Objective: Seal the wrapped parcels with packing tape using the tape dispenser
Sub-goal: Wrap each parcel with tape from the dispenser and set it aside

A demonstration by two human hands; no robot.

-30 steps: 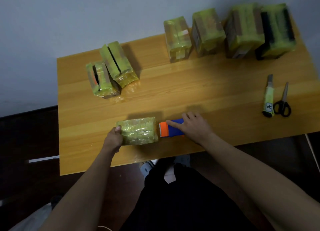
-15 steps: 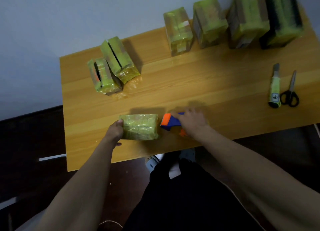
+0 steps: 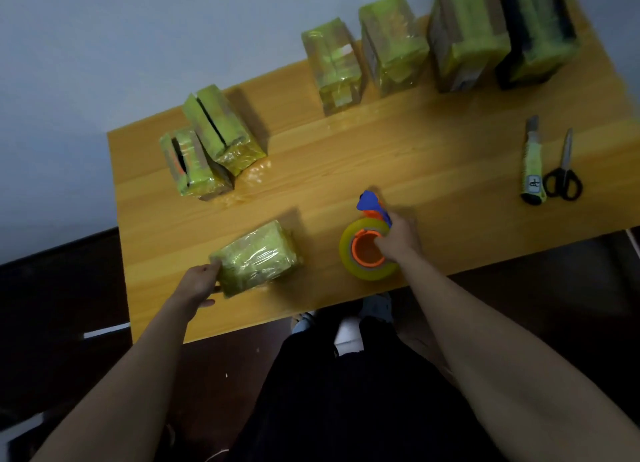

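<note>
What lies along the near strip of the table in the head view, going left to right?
Left hand → wrapped parcel → tape roll on the dispenser → right hand → utility knife → scissors.

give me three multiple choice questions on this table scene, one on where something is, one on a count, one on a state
1. Where do the scissors lie?
A. right beside the utility knife
B. on a parcel
C. beside the left hand

2. How many parcels stand in the far row at the table's back right?
A. two
B. four
C. six

3. What is the right hand doing?
A. resting flat on the table
B. gripping the tape dispenser
C. holding the scissors

Answers:
1 A: scissors and knife lie side by side at the right.
2 B: four wrapped parcels stand along the wall.
3 B: its fingers curl round the dispenser, while the left hand holds the near parcel.
</note>
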